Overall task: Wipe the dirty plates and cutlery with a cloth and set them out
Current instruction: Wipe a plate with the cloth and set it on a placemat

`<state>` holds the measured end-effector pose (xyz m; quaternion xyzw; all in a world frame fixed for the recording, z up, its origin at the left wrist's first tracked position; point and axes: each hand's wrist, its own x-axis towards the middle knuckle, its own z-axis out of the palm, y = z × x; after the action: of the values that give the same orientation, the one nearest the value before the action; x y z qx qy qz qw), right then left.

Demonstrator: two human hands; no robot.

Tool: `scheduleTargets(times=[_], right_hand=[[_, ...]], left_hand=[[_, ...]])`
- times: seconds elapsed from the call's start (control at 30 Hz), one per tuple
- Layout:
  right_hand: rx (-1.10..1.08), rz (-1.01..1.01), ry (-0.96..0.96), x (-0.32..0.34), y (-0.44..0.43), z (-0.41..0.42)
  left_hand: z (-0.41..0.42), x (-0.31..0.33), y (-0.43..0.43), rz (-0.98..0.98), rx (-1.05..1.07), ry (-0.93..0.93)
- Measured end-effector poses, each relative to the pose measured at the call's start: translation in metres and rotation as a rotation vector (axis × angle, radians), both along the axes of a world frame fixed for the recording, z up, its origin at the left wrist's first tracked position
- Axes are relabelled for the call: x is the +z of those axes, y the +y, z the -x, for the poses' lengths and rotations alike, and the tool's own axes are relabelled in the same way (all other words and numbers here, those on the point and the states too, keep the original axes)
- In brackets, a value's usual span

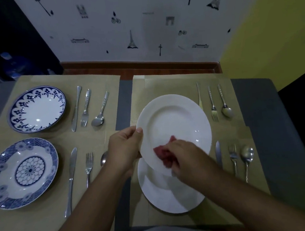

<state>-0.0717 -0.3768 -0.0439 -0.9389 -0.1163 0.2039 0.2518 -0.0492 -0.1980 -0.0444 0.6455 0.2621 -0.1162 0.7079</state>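
Observation:
My left hand (125, 148) grips the left rim of a plain white plate (174, 124) and holds it tilted above the table. My right hand (186, 158) presses a crumpled red cloth (164, 153) onto the plate's lower part. A second white plate (163, 193) lies flat on the near right placemat, partly hidden under the raised plate and my right arm.
Two blue-patterned plates (37, 109) (23, 172) rest on the left placemats, each with a knife, fork and spoon beside it. More cutlery sets lie right of the white plates (213, 101) (233, 158). The wall runs close behind the table's far edge.

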Motion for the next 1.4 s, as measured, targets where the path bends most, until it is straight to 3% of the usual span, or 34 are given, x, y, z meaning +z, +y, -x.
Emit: scheduleTargets(times=[0.1,0.2,0.33,0.5,0.67,0.87,1.2,1.4], right_hand=[[-0.001,-0.173,-0.059,-0.004,0.02,-0.024],[-0.017,-0.203,-0.177,-0.008,0.014,-0.071],[-0.224,-0.296,-0.112,-0.01,-0.018,-0.119],[-0.286,-0.25,-0.213,-0.002,-0.041,-0.129],[-0.423,-0.223,-0.192,-0.006,-0.045,-0.132],[-0.394,-0.198,-0.23,-0.021,-0.038,-0.138],[-0.338,-0.203,-0.167,-0.039,-0.025,-0.155],[-0.347,-0.24,-0.123,-0.046,-0.021,-0.157]], left_hand=[[-0.007,-0.006,0.003,0.071,0.021,0.083],[-0.023,-0.009,0.008,0.124,0.053,0.121],[-0.054,-0.016,0.009,0.111,0.088,0.104],[-0.099,-0.027,-0.003,0.148,0.156,0.13],[-0.131,-0.045,-0.014,0.126,0.221,0.198],[-0.141,-0.061,-0.026,0.167,0.212,0.309],[-0.148,-0.069,-0.009,0.355,0.156,0.377],[-0.151,-0.067,0.009,0.531,0.28,0.396]])
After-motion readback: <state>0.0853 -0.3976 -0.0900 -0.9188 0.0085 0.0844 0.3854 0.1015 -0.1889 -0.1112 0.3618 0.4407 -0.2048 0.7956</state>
